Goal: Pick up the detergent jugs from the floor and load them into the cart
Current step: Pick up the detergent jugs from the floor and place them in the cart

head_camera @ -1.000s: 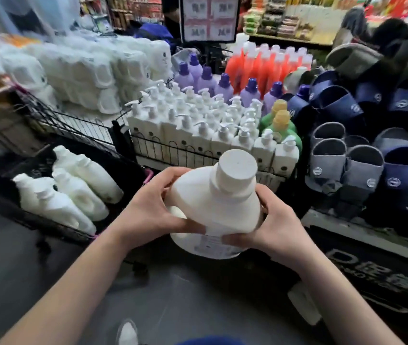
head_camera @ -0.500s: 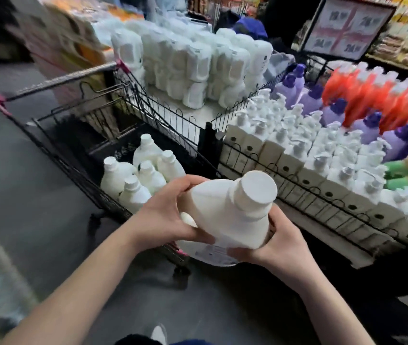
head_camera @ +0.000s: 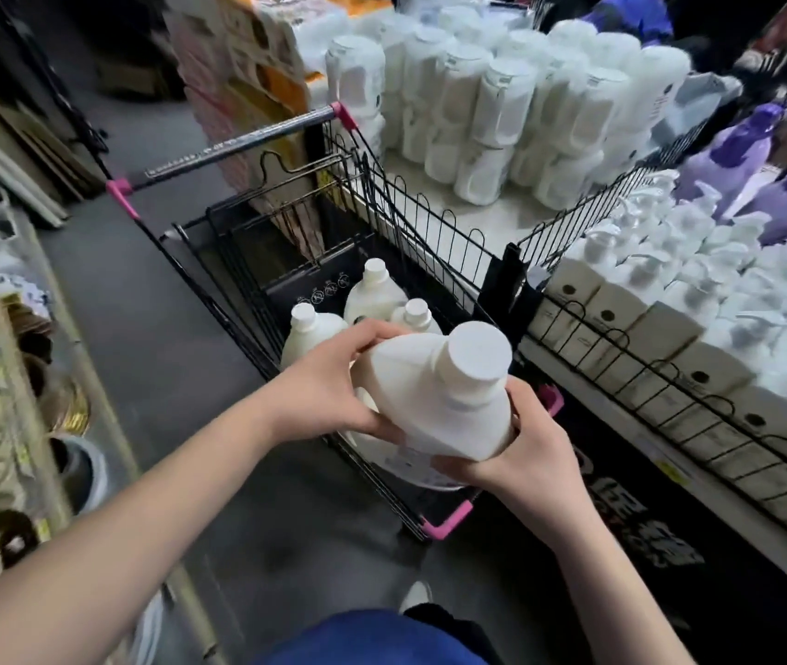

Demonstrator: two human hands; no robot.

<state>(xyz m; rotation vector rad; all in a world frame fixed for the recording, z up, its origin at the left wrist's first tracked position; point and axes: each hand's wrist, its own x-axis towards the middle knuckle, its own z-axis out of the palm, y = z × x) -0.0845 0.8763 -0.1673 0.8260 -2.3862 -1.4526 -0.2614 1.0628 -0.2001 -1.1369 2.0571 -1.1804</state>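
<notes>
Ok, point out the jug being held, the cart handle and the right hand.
held jug (head_camera: 435, 400): head view, on its white shoulder below the cap.
cart handle (head_camera: 238, 144): head view, mid-bar.
right hand (head_camera: 533, 460): head view, back of the hand.

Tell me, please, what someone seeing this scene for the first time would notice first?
Probably the big white detergent jug at centre, held between the left hand and right hand above the near end of the black wire cart. Next, the white jugs already inside it.
</notes>
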